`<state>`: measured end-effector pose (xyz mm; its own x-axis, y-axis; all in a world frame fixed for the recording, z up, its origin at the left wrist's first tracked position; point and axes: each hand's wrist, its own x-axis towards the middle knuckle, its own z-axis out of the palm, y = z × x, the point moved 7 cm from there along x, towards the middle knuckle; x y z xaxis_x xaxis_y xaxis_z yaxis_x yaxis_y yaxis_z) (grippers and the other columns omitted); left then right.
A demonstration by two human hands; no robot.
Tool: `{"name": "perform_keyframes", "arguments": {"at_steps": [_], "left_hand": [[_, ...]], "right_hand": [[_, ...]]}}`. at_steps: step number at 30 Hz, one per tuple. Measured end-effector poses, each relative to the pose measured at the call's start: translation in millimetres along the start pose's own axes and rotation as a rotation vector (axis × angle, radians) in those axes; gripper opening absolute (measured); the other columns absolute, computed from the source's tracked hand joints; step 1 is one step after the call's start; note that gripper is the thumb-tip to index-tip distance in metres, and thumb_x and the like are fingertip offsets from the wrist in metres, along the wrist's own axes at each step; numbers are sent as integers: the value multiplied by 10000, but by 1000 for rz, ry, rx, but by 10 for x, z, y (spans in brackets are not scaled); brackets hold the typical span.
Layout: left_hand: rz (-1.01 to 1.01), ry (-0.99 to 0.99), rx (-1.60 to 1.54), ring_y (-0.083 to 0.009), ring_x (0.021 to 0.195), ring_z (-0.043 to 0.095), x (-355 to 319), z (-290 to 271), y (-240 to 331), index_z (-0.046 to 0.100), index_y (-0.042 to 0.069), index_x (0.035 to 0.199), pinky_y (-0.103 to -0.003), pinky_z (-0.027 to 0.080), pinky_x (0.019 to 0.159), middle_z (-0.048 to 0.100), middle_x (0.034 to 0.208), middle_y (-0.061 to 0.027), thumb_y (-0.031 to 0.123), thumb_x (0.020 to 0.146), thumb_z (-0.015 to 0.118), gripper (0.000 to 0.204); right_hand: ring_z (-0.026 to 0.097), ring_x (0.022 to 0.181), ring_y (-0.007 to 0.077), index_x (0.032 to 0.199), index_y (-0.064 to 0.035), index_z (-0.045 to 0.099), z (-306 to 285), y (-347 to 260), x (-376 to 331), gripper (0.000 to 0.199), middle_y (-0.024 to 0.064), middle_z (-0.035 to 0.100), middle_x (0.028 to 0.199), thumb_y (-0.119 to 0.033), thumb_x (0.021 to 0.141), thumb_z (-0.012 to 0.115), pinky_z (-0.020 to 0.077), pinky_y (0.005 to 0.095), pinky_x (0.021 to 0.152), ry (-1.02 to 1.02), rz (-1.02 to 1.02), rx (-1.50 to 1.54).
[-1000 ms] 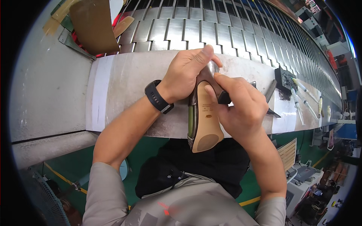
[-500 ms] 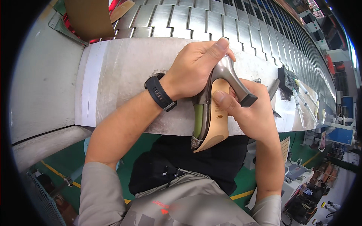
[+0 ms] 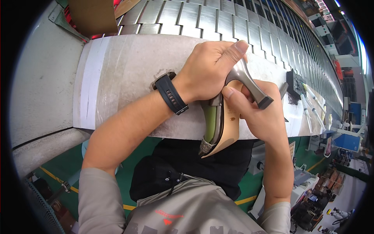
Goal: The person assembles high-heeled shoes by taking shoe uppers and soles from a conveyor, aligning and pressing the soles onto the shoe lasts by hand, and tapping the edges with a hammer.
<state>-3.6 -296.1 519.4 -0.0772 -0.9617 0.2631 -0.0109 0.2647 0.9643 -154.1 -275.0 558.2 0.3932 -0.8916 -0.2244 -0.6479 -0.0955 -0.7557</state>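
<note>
Head view: a grey workbench fills the upper left and middle of the frame, with a slatted metal conveyor running beyond it toward the upper right. At centre, a high-heeled shoe is held sole-up over the bench edge, likely to expose its tan sole. The left hand clamps the heel end, thumb on the stiletto; the right hand grips beside it, thumb pressed on the sole. A black wristwatch sits left of centre.
</note>
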Motion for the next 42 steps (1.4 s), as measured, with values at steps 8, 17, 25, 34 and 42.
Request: {"name": "perform_keyframes", "arguments": {"at_steps": [8, 17, 25, 34, 42], "left_hand": [[-1, 54, 6, -91, 764, 541, -31, -33, -19, 785, 1, 993, -266, 465, 730, 644, 818, -12, 538, 1171, 447, 659], [-12, 119, -16, -85, 701, 563, -42, -28, -18, 783, -5, 991, -276, 473, 661, 672, 759, -17, 443, 1178, 466, 580], [-5, 143, 20, -85, 656, 509, -32, -37, 7, 777, -12, 959, -293, 448, 623, 605, 684, 3, 431, 1171, 491, 569], [17, 54, -51, -98, 725, 569, -48, -138, 25, 737, -14, 1019, -297, 492, 668, 659, 784, -9, 399, 1121, 617, 441], [193, 175, 352, -270, 1144, 625, -1296, -533, 325, 639, -8, 1385, -385, 521, 1003, 611, 1262, -140, 533, 830, 906, 819]], "right_hand": [[505, 570, 88, 790, 32, 695, -27, 97, -153, 382, 34, 608, 601, -280, 954, 839, 436, 321, 535, -220, 101, 48], [606, 567, 62, 802, 11, 678, 13, 12, -127, 354, 13, 643, 648, -257, 967, 841, 450, 224, 483, -207, 38, 117], [501, 560, 63, 694, -26, 564, 43, 0, -109, 425, -4, 588, 606, -239, 936, 842, 414, 293, 509, -152, 93, 52], [592, 642, 69, 843, 30, 719, 47, 1, 158, 413, 40, 686, 681, -348, 881, 880, 503, 292, 573, 148, -94, 103], [716, 1097, 376, 1239, -3, 737, -125, -138, -363, 614, 197, 760, 1135, -363, 784, 938, 550, 473, 970, 40, -351, -305]]}}
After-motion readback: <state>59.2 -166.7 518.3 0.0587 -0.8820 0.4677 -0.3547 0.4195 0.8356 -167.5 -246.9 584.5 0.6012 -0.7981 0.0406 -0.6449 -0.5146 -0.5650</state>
